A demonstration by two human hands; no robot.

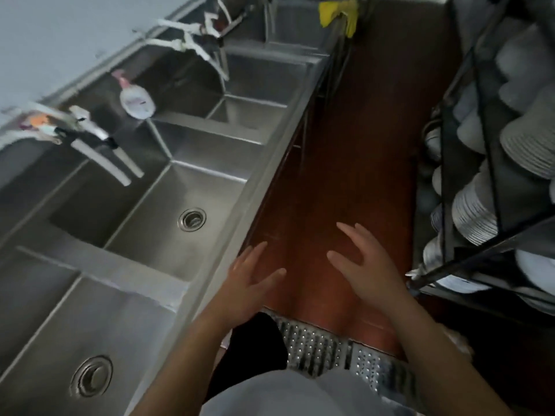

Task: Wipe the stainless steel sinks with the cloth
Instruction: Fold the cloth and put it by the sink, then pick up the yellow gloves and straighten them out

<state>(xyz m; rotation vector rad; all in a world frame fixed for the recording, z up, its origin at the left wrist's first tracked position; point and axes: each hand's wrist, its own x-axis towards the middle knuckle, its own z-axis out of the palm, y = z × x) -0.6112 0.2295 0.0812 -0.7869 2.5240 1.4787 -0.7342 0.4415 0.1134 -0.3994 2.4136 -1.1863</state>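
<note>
A long row of stainless steel sinks [270, 145] runs along the left wall, away from me. The nearest basin has a round drain [91, 376], and the basin beyond it has a drain [192, 219] too. A yellow cloth [339, 15] hangs over the sink rim at the far end. My left hand [249, 280] hovers just past the front rim with fingers spread and holds nothing. My right hand [363, 262] hovers over the red floor, fingers spread and empty.
Taps wrapped in white tape [102, 151] jut over the basins. A soap bottle [136, 97] stands on a divider. A black rack of stacked white plates [474, 217] lines the right side. A narrow red floor aisle [360, 130] with a metal drain grate [315, 346] lies between.
</note>
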